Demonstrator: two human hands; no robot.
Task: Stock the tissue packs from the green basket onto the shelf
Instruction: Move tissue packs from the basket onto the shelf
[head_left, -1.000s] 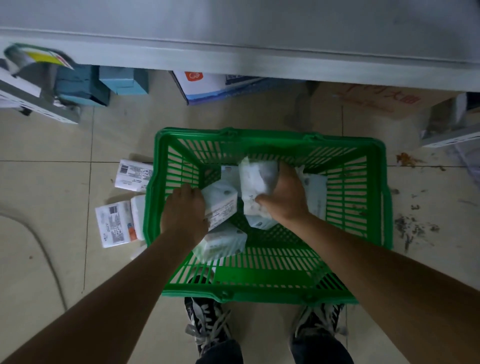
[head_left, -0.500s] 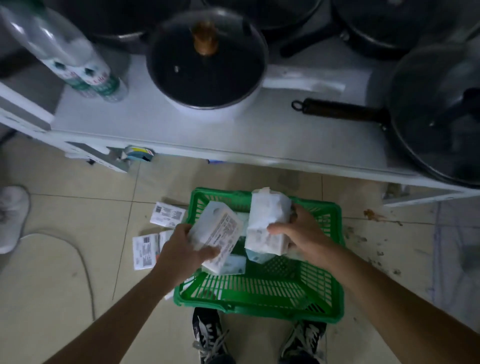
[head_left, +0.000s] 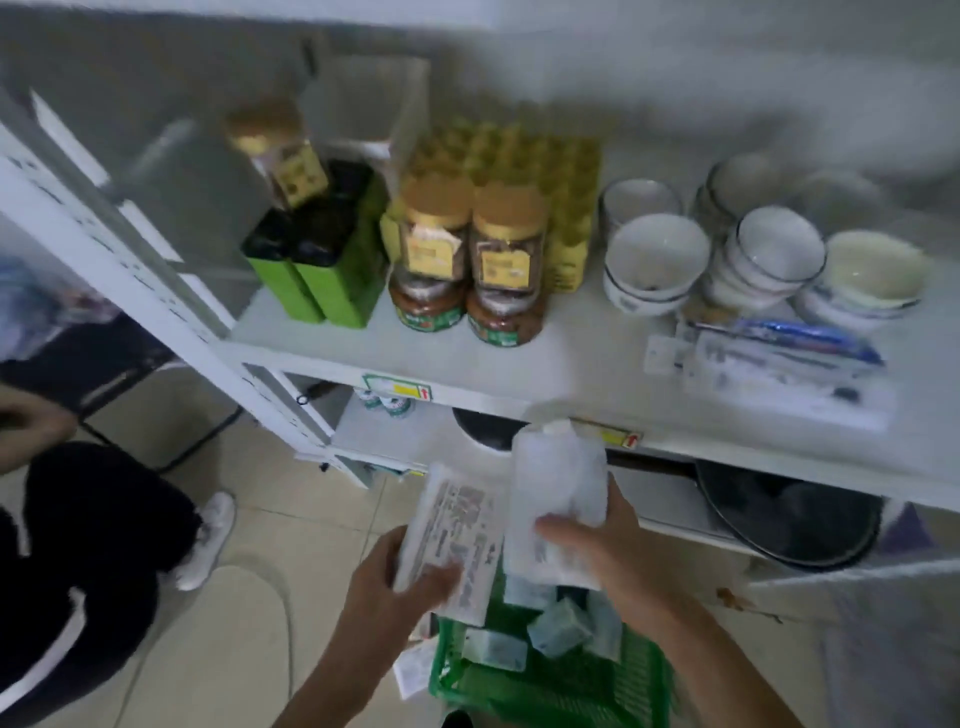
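My left hand (head_left: 384, 597) grips a white tissue pack (head_left: 454, 535) with its printed label facing up. My right hand (head_left: 608, 551) grips a second, plainer white tissue pack (head_left: 558, 499) held upright. Both packs hover above the green basket (head_left: 545, 686) on the floor, just below the front edge of the white shelf (head_left: 571, 364). Several more tissue packs (head_left: 558, 626) lie in the basket. The view is blurred by motion.
On the shelf stand green tins (head_left: 322, 260), stacked jars with gold lids (head_left: 467, 260), white bowls (head_left: 654, 265) and flat packets (head_left: 779, 364). A dark pan (head_left: 789, 514) sits on the shelf below. Another person in dark trousers (head_left: 88, 561) stands at left.
Both hands have lifted their tissue packs out of the basket and up toward the shelf. The view has swung up from the floor to the stocked shelf.
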